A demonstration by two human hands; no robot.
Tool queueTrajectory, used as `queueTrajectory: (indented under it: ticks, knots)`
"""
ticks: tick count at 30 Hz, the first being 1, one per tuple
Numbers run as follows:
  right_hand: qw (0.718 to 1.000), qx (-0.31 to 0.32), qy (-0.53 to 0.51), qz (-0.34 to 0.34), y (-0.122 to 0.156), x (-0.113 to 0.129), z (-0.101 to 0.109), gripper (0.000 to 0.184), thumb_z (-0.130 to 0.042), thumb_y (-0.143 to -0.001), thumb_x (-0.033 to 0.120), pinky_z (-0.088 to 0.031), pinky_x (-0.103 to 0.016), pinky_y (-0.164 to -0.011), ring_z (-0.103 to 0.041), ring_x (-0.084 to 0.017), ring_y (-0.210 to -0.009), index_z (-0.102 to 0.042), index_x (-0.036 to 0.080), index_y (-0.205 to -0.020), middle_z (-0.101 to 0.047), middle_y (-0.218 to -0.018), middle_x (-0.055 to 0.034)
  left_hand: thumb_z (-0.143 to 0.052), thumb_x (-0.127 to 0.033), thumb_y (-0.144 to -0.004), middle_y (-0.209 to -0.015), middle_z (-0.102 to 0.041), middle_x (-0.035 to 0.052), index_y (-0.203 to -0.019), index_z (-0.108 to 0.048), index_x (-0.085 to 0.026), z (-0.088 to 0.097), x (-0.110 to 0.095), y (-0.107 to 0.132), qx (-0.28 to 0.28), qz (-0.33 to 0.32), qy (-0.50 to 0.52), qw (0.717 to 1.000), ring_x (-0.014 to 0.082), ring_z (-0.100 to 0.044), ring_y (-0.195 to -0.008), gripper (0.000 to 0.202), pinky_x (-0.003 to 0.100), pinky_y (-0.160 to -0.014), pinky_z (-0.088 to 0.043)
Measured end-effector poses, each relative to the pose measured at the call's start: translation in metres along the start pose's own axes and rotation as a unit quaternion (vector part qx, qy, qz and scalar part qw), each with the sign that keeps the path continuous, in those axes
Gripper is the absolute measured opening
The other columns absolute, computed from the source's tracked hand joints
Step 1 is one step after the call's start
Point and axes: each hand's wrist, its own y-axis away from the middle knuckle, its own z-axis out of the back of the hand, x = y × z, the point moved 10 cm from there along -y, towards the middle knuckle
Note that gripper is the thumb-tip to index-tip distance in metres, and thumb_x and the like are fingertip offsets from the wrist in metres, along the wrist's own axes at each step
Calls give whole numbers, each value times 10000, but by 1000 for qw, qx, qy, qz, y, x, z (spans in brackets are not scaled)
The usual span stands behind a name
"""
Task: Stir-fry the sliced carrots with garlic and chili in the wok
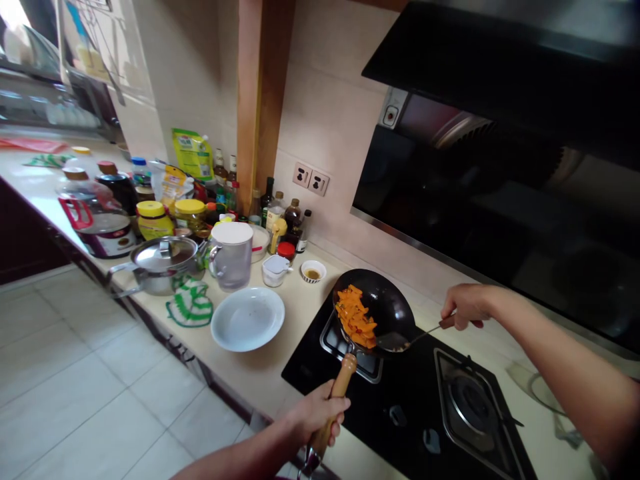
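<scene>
My left hand [323,415] is wrapped round the wooden handle of a black wok [387,300], which is tilted above the left burner. Orange vegetable slices [356,317] lie along the left side of the wok. With its fingers closed on the handle, my right hand [467,307] holds a spatula [425,335]. The spatula's metal blade rests inside the wok near its front right, with a few small bits on it. A white plate [248,320] stands on the counter to the left of the wok.
Left of the plate are a green-striped cloth [191,303], a lidded steel pot [163,263] and a plastic jug [233,257]. Bottles and jars crowd the wall behind. A small bowl [313,272] sits behind the wok. The right burner [470,400] and a low range hood [490,87] are on the right.
</scene>
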Motion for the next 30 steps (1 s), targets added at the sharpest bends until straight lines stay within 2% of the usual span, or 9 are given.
queueTrajectory:
  ticks: [3,5,9,12,15,19,22,25,30]
  knots:
    - [997,50,-53,12,-2,24,-16,307,-602,-585,110,-249,-231,-424,-355,-93,-349,-755,222,-828,-420,-332,46,-676,-527,-635,-542,-472,-94,-828,-326,-230,0,1,-1,-2,-1,-4,1000,51,-416,-372,497,182,-360,-360]
    - [992,41,-117,34,-5,36,-26,296,-600,-624,142,-207,-221,-400,-319,-80,-336,-748,207,-872,-402,-327,50,-669,-524,-648,-550,-471,-90,-835,-328,-230,0,3,-1,-4,5,-8,1000,51,-417,-376,487,182,-369,-361]
    - [980,10,-191,50,-2,24,-32,317,-575,-728,254,-170,-208,-374,-287,-62,-342,-709,235,-1015,-386,-378,63,-674,-520,-650,-571,-469,-87,-837,-326,-232,0,5,-1,-4,10,0,1000,50,-419,-381,489,178,-376,-353]
    - [981,66,-175,48,9,12,-37,319,-589,-743,328,-135,-201,-345,-223,-46,-316,-699,235,-1027,-384,-382,70,-673,-506,-653,-573,-471,-87,-836,-325,-232,-1,3,0,-4,13,4,1000,52,-421,-384,480,178,-374,-347]
    - [980,118,-141,74,14,28,-45,340,-607,-746,339,-166,-186,-324,-257,-45,-309,-684,199,-1046,-418,-399,64,-672,-486,-654,-569,-472,-89,-836,-327,-231,-2,0,2,-4,13,-2,1000,53,-414,-381,467,184,-369,-346]
    - [976,43,-186,106,-8,63,-53,367,-529,-820,333,-245,-184,-332,-326,-62,-322,-624,208,-1152,-409,-424,69,-669,-483,-655,-571,-468,-93,-833,-322,-233,-5,-1,5,-3,18,2,1000,51,-412,-386,463,186,-373,-350]
    - [960,-17,-273,61,-23,50,-64,448,-444,-874,343,-215,-186,-331,-291,-57,-313,-501,222,-1301,-395,-450,77,-668,-495,-648,-575,-466,-94,-832,-320,-234,-6,0,5,-2,16,11,1000,46,-406,-382,471,181,-372,-343]
    - [945,-10,-324,45,-16,24,-69,469,-408,-887,389,-169,-185,-333,-248,-46,-319,-469,241,-1328,-372,-476,79,-673,-502,-639,-571,-464,-94,-830,-320,-235,-5,0,4,-2,14,9,1000,47,-411,-381,482,181,-373,-341]
    - [980,38,-189,46,17,5,-51,376,-494,-822,402,-163,-199,-339,-239,-61,-343,-647,245,-1126,-325,-436,72,-654,-453,-664,-571,-470,-94,-820,-321,-232,-6,1,5,2,21,9,1000,46,-414,-394,430,183,-383,-353]
